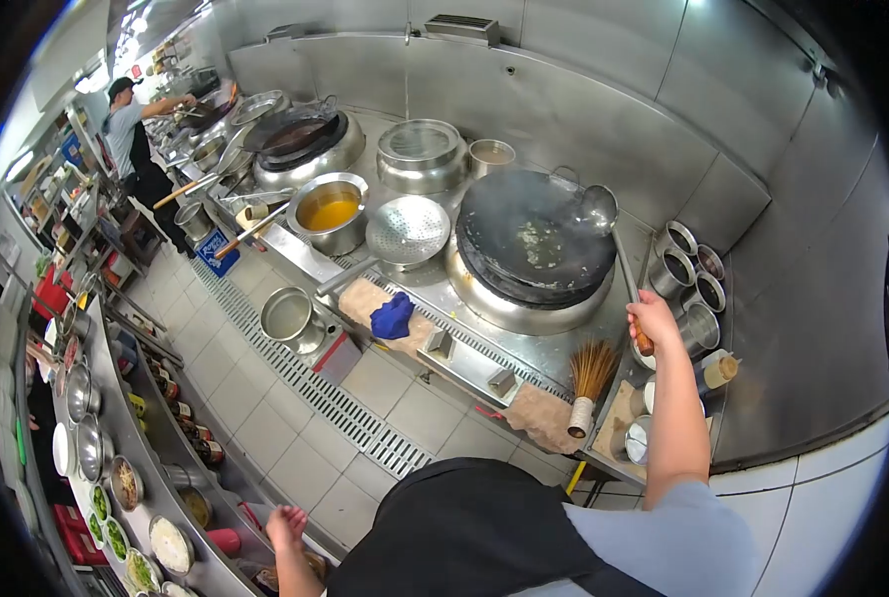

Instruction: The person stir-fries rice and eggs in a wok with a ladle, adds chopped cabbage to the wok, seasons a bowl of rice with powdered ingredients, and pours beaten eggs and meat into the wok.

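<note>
My right hand (655, 320) is closed round the wooden end of a long-handled ladle (597, 211). The ladle's metal bowl rests at the right rim of a black wok (504, 244), which sits on a round steel burner. Pale chopped bits (541, 245) lie in the wok's bottom, and a haze of steam hangs over it. Down at the lower left, my left hand (287, 525) hangs beside the prep counter, its fingers loosely bent and apart with nothing visible in them. A perforated strainer (408, 231) lies left of the wok.
A bamboo brush (591, 383) stands near the stove's front edge, with a blue cloth (393, 315) farther left. Seasoning pots (672, 271) line the right side. A pot of orange liquid (329, 212) stands beyond the strainer. Another person (138, 149) works at a far wok.
</note>
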The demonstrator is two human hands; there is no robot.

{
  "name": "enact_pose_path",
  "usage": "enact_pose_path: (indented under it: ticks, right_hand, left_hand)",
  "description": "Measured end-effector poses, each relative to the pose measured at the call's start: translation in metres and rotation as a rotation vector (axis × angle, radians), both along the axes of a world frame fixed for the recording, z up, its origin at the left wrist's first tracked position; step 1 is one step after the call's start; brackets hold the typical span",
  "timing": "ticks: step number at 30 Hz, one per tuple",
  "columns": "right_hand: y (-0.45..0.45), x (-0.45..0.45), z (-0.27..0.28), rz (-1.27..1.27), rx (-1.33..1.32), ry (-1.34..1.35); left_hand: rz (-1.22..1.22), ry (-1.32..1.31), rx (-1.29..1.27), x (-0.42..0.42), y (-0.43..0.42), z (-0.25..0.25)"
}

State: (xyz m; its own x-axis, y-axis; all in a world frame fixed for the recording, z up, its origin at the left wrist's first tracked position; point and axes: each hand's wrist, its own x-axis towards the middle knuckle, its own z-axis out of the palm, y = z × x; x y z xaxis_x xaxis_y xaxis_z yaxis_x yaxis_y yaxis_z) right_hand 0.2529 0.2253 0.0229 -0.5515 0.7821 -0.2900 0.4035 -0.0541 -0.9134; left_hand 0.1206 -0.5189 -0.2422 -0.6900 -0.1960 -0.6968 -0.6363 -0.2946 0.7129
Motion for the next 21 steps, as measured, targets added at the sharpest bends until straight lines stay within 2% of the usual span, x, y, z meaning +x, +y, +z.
enact_pose_path:
  ticks: [2,4,8,14,17,21]
  right_hand:
    - [-0.004,0.002,0.007,0.012,-0.049,0.004]
    - [-0.014,0.003,0.010,0.005,-0.228,0.078]
    - [-0.041,0.000,0.008,0.059,-0.371,0.131]
    - [-0.059,-0.034,0.001,0.070,-0.409,0.095]
    - [-0.068,-0.051,0.003,0.073,-0.408,0.093]
    - [-0.074,-0.069,-0.003,0.047,-0.358,0.063]
  left_hand:
    - [-0.181,-0.053,-0.038,-0.012,0.046,-0.014]
    - [-0.364,-0.106,-0.071,-0.024,0.098,-0.026]
    - [-0.700,-0.079,-0.083,-0.041,0.205,-0.036]
    - [-1.042,-0.134,-0.007,-0.031,0.335,-0.079]
    - [-1.129,-0.167,0.033,-0.019,0.383,-0.112]
    - [-1.192,-0.219,0.022,-0.011,0.432,-0.123]
